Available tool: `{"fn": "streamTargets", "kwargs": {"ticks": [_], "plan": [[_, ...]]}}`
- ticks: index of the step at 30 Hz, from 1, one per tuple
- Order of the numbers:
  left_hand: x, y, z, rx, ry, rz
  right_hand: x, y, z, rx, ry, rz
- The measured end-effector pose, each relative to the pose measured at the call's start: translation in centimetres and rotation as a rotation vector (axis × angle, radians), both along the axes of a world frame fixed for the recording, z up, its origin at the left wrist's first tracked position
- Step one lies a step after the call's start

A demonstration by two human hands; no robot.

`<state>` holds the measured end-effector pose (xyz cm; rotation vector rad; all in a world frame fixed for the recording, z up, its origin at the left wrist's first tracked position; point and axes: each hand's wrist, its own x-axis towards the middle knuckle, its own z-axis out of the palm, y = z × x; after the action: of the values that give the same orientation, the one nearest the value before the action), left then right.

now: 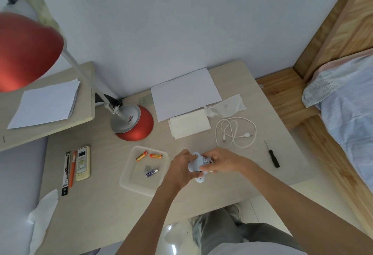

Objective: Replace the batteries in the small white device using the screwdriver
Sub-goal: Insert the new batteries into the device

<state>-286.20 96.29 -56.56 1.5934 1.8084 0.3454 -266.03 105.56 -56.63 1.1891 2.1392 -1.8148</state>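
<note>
Both hands hold the small white device (pixel 196 164) above the desk's front middle. My left hand (pixel 181 169) grips its left side. My right hand (pixel 219 161) covers its right end, fingers at the open battery bay, where something reddish shows. The black-handled screwdriver (pixel 272 154) lies alone on the desk to the right. A clear plastic tray (pixel 129 182) left of my hands holds two orange batteries (pixel 141 155) (pixel 155 155) and one purple battery (pixel 152 172). The battery cover is not clearly visible.
A red desk lamp (pixel 132 122) stands behind the tray, its shade at upper left. White paper (pixel 185 93), a folded sheet (pixel 189 124), a plastic bag (pixel 227 106) and a coiled white cable (pixel 235 131) lie behind my hands. A remote control (pixel 83 163) and pens (pixel 69 171) lie left. A bed stands right.
</note>
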Motion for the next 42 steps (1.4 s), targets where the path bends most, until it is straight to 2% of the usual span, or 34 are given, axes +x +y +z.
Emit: {"fn": "streamTargets", "kwargs": {"ticks": [5,14,22,42], "plan": [[0.3,-0.1,-0.1,0.007,-0.029,0.059,-0.3,-0.4,-0.3,-0.003,0.023,-0.109],[-0.3,-0.8,-1.2,-0.006,-0.145,0.099,0.0,-0.4,-0.8,-0.042,0.009,-0.119],[-0.2,-1.0,-1.9,0.027,-0.236,0.238,0.3,-0.7,-1.3,-0.041,0.042,-0.131],[-0.5,-2.4,-2.8,0.086,-0.242,0.203,-0.2,-2.0,-2.0,0.051,0.046,-0.151]]}}
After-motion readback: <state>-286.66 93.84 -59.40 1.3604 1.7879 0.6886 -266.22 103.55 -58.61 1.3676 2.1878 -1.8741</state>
